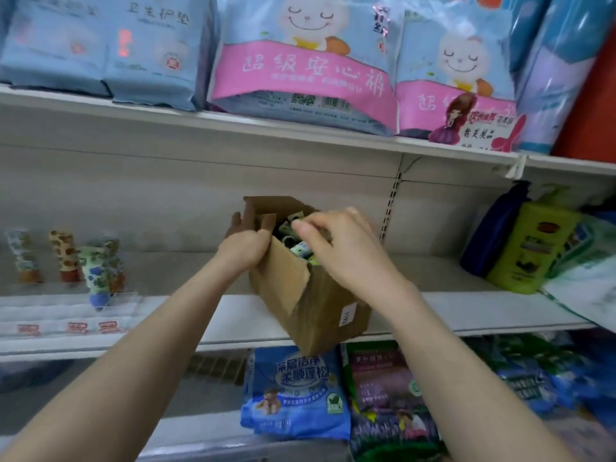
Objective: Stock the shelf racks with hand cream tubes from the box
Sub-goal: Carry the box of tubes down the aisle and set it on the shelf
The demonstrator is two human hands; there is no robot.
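Box: cardboard box (310, 295) stands open on the middle shelf (466, 311), tilted, one bottom corner hanging over the front edge; a white label sits on its right face.
Box contents: hand cream tubes (295, 245) lie jumbled inside, dark caps and pale green bodies showing at the opening.
Left hand: left hand (248, 243) grips the box's left flap, thumb on the inner side and fingers wrapped behind it.
Right hand: right hand (340, 245) hangs over the opening with fingers curled down onto the tubes; whether they pinch one I cannot tell.
Rack: clear acrylic rack (116, 301) at the left of the same shelf, well apart from the box.
Stocked tubes: patterned tubes (66, 258) stand cap-down in the rack, one giraffe-spotted, one blue-flowered nearest the front.
Right side of shelf: green bottle (533, 248) leans beside a dark blue bottle (493, 235).
Upper shelf: blue and pink hygiene packs (300, 71) in a row.
Lower shelf: blue detergent bag (296, 391) just below the box.
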